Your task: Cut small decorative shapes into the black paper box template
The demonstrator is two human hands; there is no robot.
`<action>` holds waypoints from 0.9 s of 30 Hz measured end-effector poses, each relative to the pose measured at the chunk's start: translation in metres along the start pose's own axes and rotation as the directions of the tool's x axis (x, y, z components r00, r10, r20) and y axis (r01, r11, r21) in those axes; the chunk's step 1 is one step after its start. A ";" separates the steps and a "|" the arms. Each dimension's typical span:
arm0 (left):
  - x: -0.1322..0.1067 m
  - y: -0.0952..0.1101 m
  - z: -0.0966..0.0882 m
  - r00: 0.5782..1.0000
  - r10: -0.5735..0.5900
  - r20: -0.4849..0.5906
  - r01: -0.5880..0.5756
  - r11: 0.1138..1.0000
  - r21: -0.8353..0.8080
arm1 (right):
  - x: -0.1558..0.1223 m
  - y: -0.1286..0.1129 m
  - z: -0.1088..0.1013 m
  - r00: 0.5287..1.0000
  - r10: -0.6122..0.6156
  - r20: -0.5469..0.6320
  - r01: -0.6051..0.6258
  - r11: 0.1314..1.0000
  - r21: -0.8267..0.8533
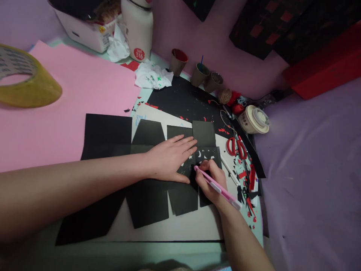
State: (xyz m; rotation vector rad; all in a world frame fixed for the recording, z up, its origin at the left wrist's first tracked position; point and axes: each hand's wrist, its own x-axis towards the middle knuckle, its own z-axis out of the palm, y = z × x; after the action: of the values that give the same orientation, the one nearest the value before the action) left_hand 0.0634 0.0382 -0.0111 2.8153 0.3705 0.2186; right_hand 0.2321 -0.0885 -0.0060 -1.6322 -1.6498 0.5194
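Note:
A sheet of black card (152,205) with cut flaps along its edges lies across a pale board (194,227). My left hand (172,158) rests flat on the card, its fingers stretched toward the right. Close beside it, my right hand (211,178) grips a pink craft knife (221,191), tip down at the card. Small cut-outs, among them a crescent moon (200,154), show near the card's right end. The knife's very tip is too dark to make out. Just right of my right hand lies a white pen-like stick (229,171).
Red-handled scissors (236,146) and red and black scraps lie to the right, near a lidded paper cup (254,119). Behind stand small brown cups (199,74), crumpled tissue (153,75) and a white bottle (138,30). Pink paper (93,86) and a yellow tape roll (42,84) are left.

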 end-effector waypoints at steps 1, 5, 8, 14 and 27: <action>0.000 0.000 0.000 1.000 0.000 -0.001 0.000 1.000 -0.002 | 0.000 0.000 0.000 1.000 -0.001 0.003 0.001 1.000 0.006; 0.000 0.000 0.000 1.000 0.000 -0.004 0.000 1.000 -0.009 | 0.000 0.000 -0.001 1.000 0.003 0.009 -0.003 1.000 0.010; 0.001 0.000 -0.001 1.000 -0.003 0.002 0.003 1.000 0.000 | 0.000 -0.001 -0.002 1.000 0.011 0.012 -0.011 1.000 0.014; 0.000 0.001 -0.001 1.000 0.001 -0.004 -0.001 1.000 -0.001 | -0.002 0.003 0.000 0.999 0.029 -0.016 -0.028 0.996 0.084; 0.001 0.000 0.000 1.000 0.002 -0.016 -0.002 1.000 0.002 | 0.000 0.000 0.001 0.999 0.018 -0.046 -0.016 0.999 0.037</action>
State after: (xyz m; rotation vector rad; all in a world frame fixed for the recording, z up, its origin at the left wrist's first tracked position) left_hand 0.0641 0.0378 -0.0113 2.8180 0.3713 0.2410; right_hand 0.2315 -0.0881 -0.0061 -1.6211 -1.5850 0.5142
